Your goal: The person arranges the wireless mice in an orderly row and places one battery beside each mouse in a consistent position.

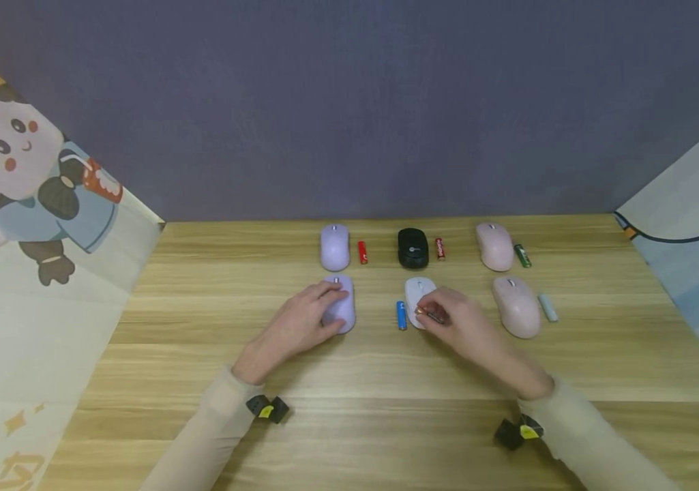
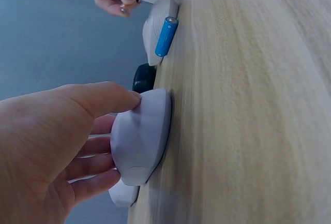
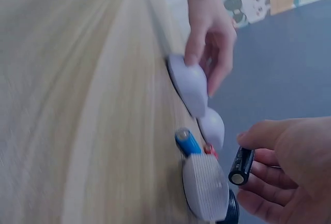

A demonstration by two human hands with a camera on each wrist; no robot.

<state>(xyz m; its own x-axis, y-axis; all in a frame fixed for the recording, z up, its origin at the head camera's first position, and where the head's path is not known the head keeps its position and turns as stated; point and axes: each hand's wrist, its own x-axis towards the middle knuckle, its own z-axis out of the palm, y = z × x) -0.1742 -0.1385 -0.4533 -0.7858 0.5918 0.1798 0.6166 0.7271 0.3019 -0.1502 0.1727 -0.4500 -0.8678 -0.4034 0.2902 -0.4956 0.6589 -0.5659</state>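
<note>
My left hand (image 1: 303, 320) holds the front purple mouse (image 1: 339, 310), thumb on one side and fingers along the other. The mouse rests on the table in the left wrist view. Between thumb and fingers, my right hand (image 1: 462, 320) pinches a black battery (image 3: 241, 166) with a copper-coloured end. That battery is above the white mouse (image 1: 418, 290), which the hand partly covers in the head view. A blue battery (image 1: 401, 316) lies just left of the white mouse. Behind the held mouse sits another purple mouse (image 1: 335, 247), with a red battery (image 1: 363, 252) to its right.
In the back row are a black mouse (image 1: 413, 248), a dark red battery (image 1: 440, 249), a pink mouse (image 1: 495, 247) and a green battery (image 1: 522, 256). At the front right, another pink mouse (image 1: 517, 307) lies beside a pale battery (image 1: 548, 307). A dark panel (image 1: 386, 109) borders the wooden table (image 1: 349, 423).
</note>
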